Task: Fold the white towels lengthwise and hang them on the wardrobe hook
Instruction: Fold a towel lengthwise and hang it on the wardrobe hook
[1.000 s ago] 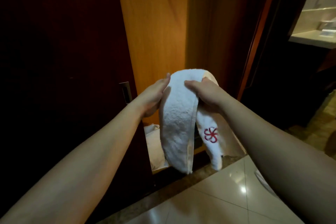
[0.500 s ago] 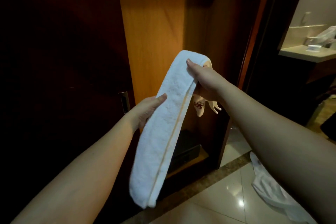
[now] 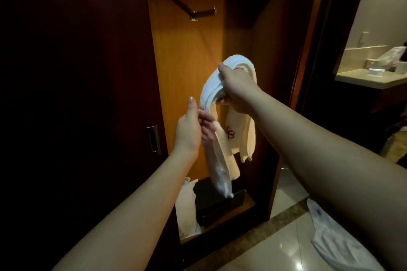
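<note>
An open wooden wardrobe (image 3: 187,86) stands on glossy floor tiles (image 3: 284,246). The right hand (image 3: 239,89) grips the draped white towel (image 3: 211,86); the left hand (image 3: 192,132) pinches its hanging strand.

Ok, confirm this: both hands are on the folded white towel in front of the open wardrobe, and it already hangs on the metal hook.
Not yet hung. In the head view the white towel is draped over the right hand, with the left hand pinching its lower part, well below the metal hook, which is bare. The rest is right.

towel (image 3: 220,86) below hook (image 3: 201,13), before wardrobe (image 3: 185,68)
</note>
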`<state>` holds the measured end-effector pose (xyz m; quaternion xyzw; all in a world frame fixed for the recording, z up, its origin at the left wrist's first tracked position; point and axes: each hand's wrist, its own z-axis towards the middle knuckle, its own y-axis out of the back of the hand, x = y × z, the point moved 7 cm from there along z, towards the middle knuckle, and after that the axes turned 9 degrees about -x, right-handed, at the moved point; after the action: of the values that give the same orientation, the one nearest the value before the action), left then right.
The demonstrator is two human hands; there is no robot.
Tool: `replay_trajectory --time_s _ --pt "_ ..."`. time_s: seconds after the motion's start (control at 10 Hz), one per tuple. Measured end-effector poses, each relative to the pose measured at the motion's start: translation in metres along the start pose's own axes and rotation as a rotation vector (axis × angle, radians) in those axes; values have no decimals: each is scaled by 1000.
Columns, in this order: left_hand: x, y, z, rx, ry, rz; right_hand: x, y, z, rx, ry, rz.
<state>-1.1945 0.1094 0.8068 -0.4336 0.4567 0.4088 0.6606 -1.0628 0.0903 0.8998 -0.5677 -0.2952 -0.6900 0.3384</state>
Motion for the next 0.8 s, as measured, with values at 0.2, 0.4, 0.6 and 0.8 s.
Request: replay_trajectory --time_s 0.2,0.4,0.6,0.8 --pt "-14 -60 -25 304 166 -203 35 -13 0 -70 31 27" --pt "-44 -81 -8 -33 730 -1631 43 -4 10 -151 1 295" --pt "-56 -46 24 -200 300 -865 17 28 19 -213 14 402" --pt "-64 -27 39 -400 297 -690 7 55 25 -325 54 306"
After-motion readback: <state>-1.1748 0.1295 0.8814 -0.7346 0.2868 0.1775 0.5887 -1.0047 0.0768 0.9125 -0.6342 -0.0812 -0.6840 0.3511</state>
